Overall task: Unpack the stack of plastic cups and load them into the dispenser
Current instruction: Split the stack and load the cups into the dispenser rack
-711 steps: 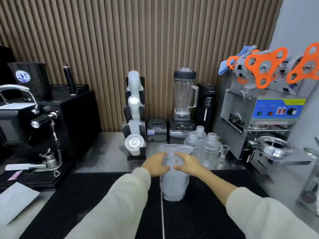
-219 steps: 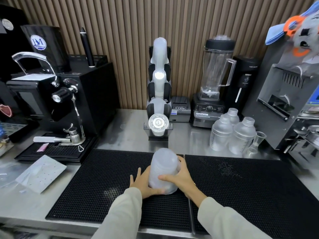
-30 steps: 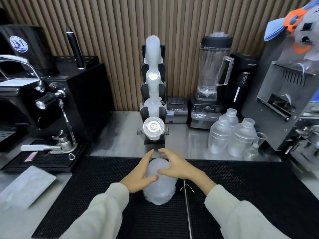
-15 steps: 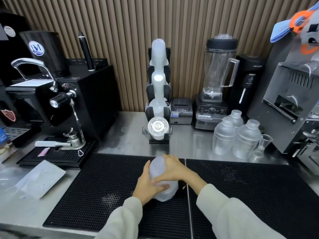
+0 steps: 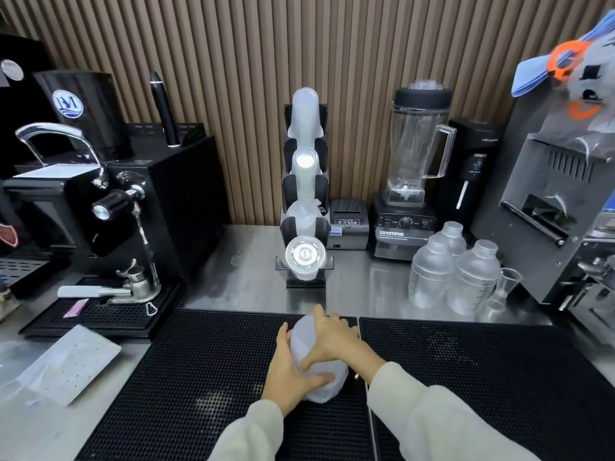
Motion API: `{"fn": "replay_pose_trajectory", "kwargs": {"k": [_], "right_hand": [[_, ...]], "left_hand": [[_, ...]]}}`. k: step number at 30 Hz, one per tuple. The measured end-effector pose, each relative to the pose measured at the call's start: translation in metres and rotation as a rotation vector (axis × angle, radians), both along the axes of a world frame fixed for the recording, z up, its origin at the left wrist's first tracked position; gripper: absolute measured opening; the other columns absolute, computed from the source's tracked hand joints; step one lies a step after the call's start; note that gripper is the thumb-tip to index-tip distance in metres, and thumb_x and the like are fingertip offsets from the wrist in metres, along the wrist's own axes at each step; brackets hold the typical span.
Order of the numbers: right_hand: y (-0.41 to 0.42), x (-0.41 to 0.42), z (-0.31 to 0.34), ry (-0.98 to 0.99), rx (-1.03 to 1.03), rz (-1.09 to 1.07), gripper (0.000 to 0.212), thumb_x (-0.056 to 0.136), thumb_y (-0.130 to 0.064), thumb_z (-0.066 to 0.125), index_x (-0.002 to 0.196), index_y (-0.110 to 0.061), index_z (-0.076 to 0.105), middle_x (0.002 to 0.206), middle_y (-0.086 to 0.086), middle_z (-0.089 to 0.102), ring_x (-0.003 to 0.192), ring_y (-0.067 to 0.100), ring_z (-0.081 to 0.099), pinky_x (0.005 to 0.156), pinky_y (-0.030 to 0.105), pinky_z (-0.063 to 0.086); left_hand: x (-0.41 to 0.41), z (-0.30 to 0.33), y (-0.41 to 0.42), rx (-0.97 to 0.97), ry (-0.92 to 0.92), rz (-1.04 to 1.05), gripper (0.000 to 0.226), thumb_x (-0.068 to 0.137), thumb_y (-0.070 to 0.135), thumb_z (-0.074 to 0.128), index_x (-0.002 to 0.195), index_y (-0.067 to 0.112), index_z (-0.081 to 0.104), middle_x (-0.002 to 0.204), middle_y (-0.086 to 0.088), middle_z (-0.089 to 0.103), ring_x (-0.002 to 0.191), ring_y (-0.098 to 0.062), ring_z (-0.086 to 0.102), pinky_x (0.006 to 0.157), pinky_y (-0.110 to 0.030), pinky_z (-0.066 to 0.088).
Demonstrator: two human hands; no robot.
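A stack of frosted plastic cups stands upside down on the black rubber mat, close to the seam between the two mats. My left hand grips its left side low down. My right hand lies over its top and right side. Both hands are shut on the stack. Behind it, on the steel counter, the black cup dispenser holds tilted cup stacks in three upper tiers and lids in the lowest tier.
An espresso machine and drip tray stand at the left, with a clear plastic bag lying in front. A receipt printer, blender, three shaker bottles, a small measuring cup and a sealing machine fill the right.
My right hand has slid further over the top of the cup stack and my left hand has shifted down its left side. The stack stays upright on the mat.
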State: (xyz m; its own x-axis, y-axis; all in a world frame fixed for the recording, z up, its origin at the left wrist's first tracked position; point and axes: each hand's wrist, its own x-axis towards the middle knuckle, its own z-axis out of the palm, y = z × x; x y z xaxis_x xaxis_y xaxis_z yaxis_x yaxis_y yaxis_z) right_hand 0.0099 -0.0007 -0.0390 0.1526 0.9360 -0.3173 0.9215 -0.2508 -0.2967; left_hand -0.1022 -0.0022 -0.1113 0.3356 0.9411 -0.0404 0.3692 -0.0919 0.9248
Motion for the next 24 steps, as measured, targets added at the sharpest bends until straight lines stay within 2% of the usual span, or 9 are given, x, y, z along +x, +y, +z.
{"fn": "replay_pose_trajectory", "kwargs": {"k": [3, 9, 12, 15, 20, 24], "right_hand": [[0.000, -0.002, 0.001, -0.053, -0.021, -0.012, 0.102, 0.061, -0.041, 0.081, 0.138, -0.014, 0.019, 0.136, 0.014, 0.039, 0.126, 0.035, 0.039, 0.100, 0.053, 0.032], [-0.002, -0.010, 0.006, -0.263, 0.030, 0.055, 0.095, 0.063, -0.046, 0.078, 0.134, -0.007, 0.029, 0.132, 0.014, 0.041, 0.123, 0.031, 0.035, 0.099, 0.053, 0.030], [0.004, -0.007, 0.013, -0.135, -0.061, 0.045, 0.098, 0.065, -0.047, 0.078, 0.138, -0.006, 0.028, 0.137, 0.016, 0.037, 0.128, 0.033, 0.031, 0.104, 0.046, 0.032], [0.012, 0.000, 0.020, -0.001, -0.091, -0.006, 0.081, 0.064, -0.043, 0.080, 0.127, -0.011, 0.039, 0.134, 0.014, 0.044, 0.122, 0.033, 0.042, 0.097, 0.041, 0.042], [0.011, -0.014, 0.012, -0.136, -0.085, -0.002, 0.090, 0.062, -0.038, 0.081, 0.132, -0.009, 0.032, 0.131, 0.015, 0.042, 0.122, 0.035, 0.041, 0.098, 0.046, 0.042], [0.010, -0.009, 0.017, -0.172, -0.050, 0.002, 0.087, 0.059, -0.044, 0.080, 0.127, -0.011, 0.037, 0.126, 0.011, 0.049, 0.117, 0.033, 0.046, 0.091, 0.043, 0.040]], "left_hand": [[-0.001, -0.005, 0.002, -0.034, 0.024, -0.013, 0.123, 0.052, 0.033, 0.088, 0.145, 0.027, 0.008, 0.121, 0.011, 0.051, 0.105, -0.007, 0.054, 0.087, -0.019, 0.042], [0.000, -0.009, 0.005, -0.043, 0.037, -0.040, 0.116, 0.048, 0.037, 0.087, 0.141, 0.031, 0.017, 0.110, 0.011, 0.060, 0.097, -0.001, 0.058, 0.075, -0.013, 0.046], [-0.001, -0.010, 0.005, -0.018, 0.042, -0.038, 0.116, 0.050, 0.038, 0.087, 0.142, 0.028, 0.018, 0.113, 0.011, 0.060, 0.100, -0.003, 0.058, 0.080, -0.014, 0.044], [-0.001, -0.010, 0.004, 0.006, 0.077, -0.026, 0.115, 0.053, 0.038, 0.087, 0.143, 0.025, 0.016, 0.116, 0.007, 0.057, 0.101, -0.009, 0.055, 0.084, -0.017, 0.041], [-0.001, -0.012, 0.006, -0.007, 0.065, -0.048, 0.115, 0.053, 0.039, 0.087, 0.143, 0.027, 0.016, 0.112, 0.010, 0.060, 0.100, -0.003, 0.057, 0.079, -0.013, 0.043], [-0.002, -0.010, 0.007, -0.005, 0.069, -0.076, 0.117, 0.053, 0.039, 0.087, 0.144, 0.026, 0.014, 0.114, 0.009, 0.059, 0.102, -0.005, 0.056, 0.085, -0.017, 0.043]]}}
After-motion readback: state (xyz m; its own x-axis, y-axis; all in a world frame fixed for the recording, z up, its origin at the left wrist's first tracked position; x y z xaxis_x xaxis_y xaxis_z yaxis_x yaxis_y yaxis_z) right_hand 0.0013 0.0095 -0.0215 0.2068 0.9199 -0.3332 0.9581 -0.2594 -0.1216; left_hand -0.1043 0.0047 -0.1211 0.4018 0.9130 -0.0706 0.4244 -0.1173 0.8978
